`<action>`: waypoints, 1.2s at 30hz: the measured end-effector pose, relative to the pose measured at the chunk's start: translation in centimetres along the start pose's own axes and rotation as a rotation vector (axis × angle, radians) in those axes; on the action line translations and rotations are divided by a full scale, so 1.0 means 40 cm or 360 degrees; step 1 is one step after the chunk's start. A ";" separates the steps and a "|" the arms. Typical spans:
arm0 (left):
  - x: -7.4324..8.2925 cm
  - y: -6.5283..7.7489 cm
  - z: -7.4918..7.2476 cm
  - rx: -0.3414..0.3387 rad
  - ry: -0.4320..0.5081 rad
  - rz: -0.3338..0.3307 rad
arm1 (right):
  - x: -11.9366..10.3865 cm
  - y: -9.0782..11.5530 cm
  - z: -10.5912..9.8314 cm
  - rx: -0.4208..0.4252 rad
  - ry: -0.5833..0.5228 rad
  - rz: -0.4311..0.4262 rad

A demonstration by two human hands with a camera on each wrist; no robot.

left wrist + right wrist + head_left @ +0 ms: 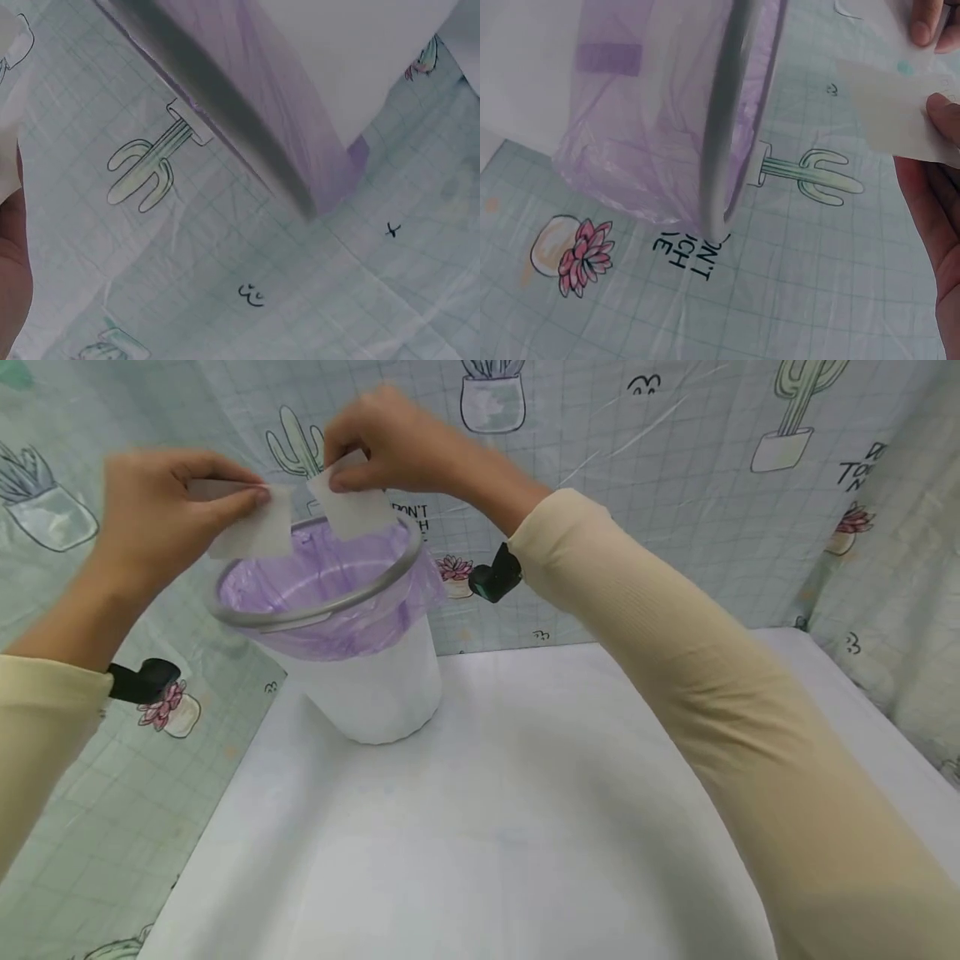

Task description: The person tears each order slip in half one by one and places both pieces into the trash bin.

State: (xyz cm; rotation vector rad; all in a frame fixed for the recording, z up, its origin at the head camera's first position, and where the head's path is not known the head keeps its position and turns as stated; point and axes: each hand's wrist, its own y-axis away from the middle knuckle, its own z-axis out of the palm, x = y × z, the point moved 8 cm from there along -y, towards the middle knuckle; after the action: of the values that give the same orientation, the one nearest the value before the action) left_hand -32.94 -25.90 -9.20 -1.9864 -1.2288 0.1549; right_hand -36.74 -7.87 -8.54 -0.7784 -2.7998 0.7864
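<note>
A white trash bin (367, 693) with a grey rim (352, 603) and a purple liner bag (315, 572) stands at the back left of the white table. Over the rim's left side, my left hand (161, 514) pinches a piece of white paper (258, 527) between thumb and fingers. My right hand (397, 443) pinches another piece of white paper (352, 506) above the rim's back part. In the right wrist view this paper (896, 112) is held beyond the rim, with the fingertips of the other hand near the top corner.
The white table (487, 827) runs from the bin to the front. A wall cover (600, 460) printed with cacti rises close behind the bin and along the left side. Black wrist cameras (495, 575) sit at both sleeve cuffs.
</note>
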 end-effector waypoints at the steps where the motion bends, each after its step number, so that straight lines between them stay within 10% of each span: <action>1: -0.009 -0.007 0.004 -0.0048 0.0013 -0.0063 | 0.005 -0.003 0.002 -0.0016 -0.0005 0.0026; 6: -0.037 -0.035 0.017 -0.0266 0.0008 -0.0270 | 0.028 -0.014 0.019 -0.0130 -0.0004 0.0092; 17: -0.052 -0.059 0.014 -0.0401 -0.0033 -0.0327 | 0.040 -0.056 0.036 -0.0417 0.0119 0.0112; 36: -0.073 -0.055 0.033 -0.0447 -0.0136 -0.0274 | 0.046 -0.079 0.060 -0.0306 0.0087 0.0186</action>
State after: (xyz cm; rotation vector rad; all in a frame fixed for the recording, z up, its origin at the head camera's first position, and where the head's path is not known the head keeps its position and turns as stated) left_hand -36.67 -27.00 -9.46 -2.1149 -1.5401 -0.0206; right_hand -40.34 -10.31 -8.98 -0.9858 -2.8314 0.5069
